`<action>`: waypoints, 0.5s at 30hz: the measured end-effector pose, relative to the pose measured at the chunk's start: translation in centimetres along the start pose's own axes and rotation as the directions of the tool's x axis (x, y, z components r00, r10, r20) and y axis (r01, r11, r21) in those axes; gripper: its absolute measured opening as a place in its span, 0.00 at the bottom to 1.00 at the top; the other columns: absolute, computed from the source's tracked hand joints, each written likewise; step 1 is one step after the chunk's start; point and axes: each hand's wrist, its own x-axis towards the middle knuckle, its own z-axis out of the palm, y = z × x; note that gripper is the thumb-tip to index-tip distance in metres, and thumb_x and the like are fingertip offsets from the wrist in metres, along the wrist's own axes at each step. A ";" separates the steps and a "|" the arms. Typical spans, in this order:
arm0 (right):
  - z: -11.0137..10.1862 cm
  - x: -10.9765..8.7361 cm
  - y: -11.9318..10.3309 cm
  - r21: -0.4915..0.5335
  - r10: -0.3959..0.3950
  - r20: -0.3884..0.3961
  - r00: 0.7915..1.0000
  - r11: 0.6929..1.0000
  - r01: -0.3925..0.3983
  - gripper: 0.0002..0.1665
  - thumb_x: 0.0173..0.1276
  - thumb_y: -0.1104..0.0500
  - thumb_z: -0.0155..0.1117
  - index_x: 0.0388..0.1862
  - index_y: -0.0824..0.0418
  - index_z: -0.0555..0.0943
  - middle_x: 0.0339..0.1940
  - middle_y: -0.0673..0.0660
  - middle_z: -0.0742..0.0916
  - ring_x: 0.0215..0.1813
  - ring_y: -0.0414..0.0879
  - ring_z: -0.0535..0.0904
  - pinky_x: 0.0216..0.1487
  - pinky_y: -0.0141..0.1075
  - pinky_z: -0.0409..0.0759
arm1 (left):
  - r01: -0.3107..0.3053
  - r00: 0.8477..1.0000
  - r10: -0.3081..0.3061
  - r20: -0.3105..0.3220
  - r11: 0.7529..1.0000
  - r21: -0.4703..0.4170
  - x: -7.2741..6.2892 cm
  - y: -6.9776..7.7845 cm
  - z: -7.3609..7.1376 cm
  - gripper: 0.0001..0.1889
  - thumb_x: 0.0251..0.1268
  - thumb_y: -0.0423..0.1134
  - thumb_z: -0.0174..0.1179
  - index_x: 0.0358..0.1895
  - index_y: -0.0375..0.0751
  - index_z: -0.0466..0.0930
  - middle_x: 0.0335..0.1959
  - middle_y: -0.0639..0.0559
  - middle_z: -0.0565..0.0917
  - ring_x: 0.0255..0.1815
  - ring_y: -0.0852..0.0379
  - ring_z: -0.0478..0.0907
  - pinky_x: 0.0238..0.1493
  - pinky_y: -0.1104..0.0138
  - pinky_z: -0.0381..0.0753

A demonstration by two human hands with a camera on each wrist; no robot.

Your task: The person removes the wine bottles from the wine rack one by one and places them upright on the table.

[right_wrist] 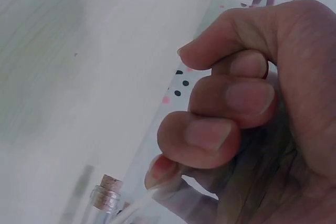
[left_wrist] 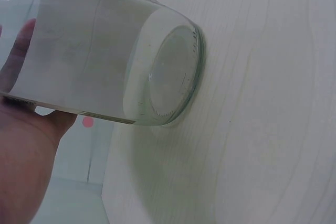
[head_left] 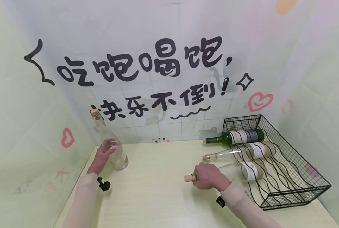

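Note:
On the left side of the table, my left hand [head_left: 104, 156] grips a clear glass bottle [head_left: 119, 160] round its body. This bottle stands tilted, with a cork [head_left: 94, 112] in its mouth. In the left wrist view its round base [left_wrist: 176, 74] is at the table. My right hand [head_left: 209, 176] grips the neck of another clear bottle [head_left: 250, 171]; its cork [head_left: 190, 178] sticks out past the fist. That bottle's body, with a white label, lies at the black wire rack [head_left: 294, 196]. The right wrist view shows curled fingers [right_wrist: 210, 135]; the neck is mostly hidden.
Farther back in the rack lie a green corked bottle [head_left: 229, 137] and a second clear corked bottle [head_left: 240, 153], necks pointing left. The pale wooden table [head_left: 155, 177] spreads between the hands. Behind it a wall sheet [head_left: 158, 25] bears large black writing.

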 end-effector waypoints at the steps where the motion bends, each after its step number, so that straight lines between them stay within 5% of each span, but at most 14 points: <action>1: -0.1 0.0 -0.1 0.001 -0.005 -0.006 1.000 1.000 0.005 0.24 0.51 0.62 0.62 0.09 0.47 0.58 0.12 0.43 0.61 0.17 0.38 0.56 0.17 0.32 0.57 | -0.004 1.000 0.004 0.001 1.000 0.002 0.0 0.0 0.0 0.26 0.78 0.48 0.57 0.73 0.49 0.63 0.53 0.74 0.79 0.57 0.78 0.75 0.58 0.79 0.69; 15: -2.8 -0.5 -1.3 0.131 -0.089 -0.056 0.994 0.987 0.096 0.27 0.50 0.65 0.59 0.11 0.44 0.54 0.12 0.38 0.55 0.18 0.33 0.51 0.19 0.27 0.52 | -0.017 1.000 0.017 -0.003 1.000 -0.008 0.2 -0.2 0.0 0.25 0.79 0.46 0.56 0.72 0.48 0.63 0.53 0.75 0.79 0.56 0.78 0.76 0.57 0.80 0.69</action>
